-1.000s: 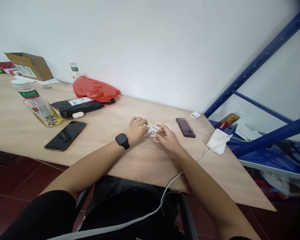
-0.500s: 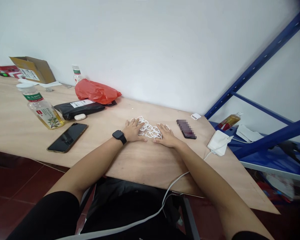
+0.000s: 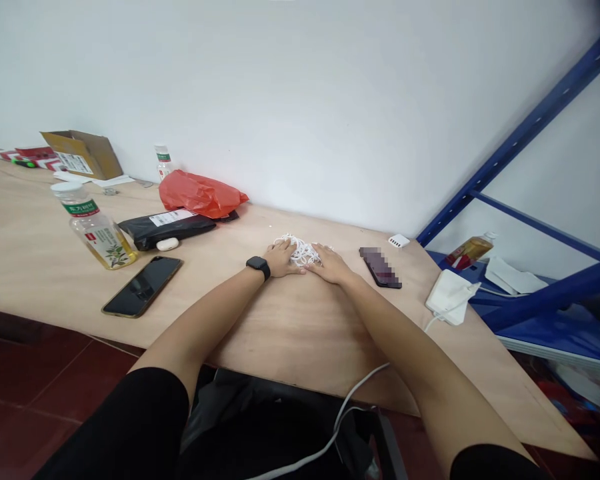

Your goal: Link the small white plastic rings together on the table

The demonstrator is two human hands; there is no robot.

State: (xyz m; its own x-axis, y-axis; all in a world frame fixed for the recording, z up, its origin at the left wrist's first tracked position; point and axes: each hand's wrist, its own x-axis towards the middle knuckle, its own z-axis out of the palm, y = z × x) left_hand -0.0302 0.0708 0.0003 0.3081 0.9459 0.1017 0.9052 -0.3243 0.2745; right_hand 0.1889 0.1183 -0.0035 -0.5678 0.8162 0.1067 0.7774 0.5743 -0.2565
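— What's along the left side of the frame?

— At the upper left, a cardboard box [image 3: 83, 153] stands against the wall. Below it, a tea bottle [image 3: 94, 227] stands upright on the plywood table [image 3: 280, 333]. A black phone [image 3: 143, 285] lies face up just right of the bottle, nearer the table's front edge.

— And further in?

— A black parcel [image 3: 167, 227] has a white earbud case [image 3: 167, 244] touching its near edge. Behind it are a red plastic bag [image 3: 200, 193] and a small bottle [image 3: 163, 162] by the wall.

— Where are the hands?

— In the centre of the frame. The left hand [image 3: 281, 260], with a black watch [image 3: 259, 267] on its wrist, lies palm down. Its fingers are stretched out and close together, resting on the left edge of a tangle of white cord [image 3: 300, 250]. The right hand [image 3: 330, 265] lies flat in the same way, its fingers touching the tangle's right edge. Neither hand is curled round the cord, which sits on the table between them, bunched up.

— And to the right?

— A dark phone [image 3: 380, 267] lies just beside the right hand, with a white charging block [image 3: 399, 241] behind it near the wall. A white power adapter [image 3: 450, 297] sits at the table's right edge. Past that is a blue rack [image 3: 530, 127] with a bottle lying on its shelf [image 3: 470, 250].
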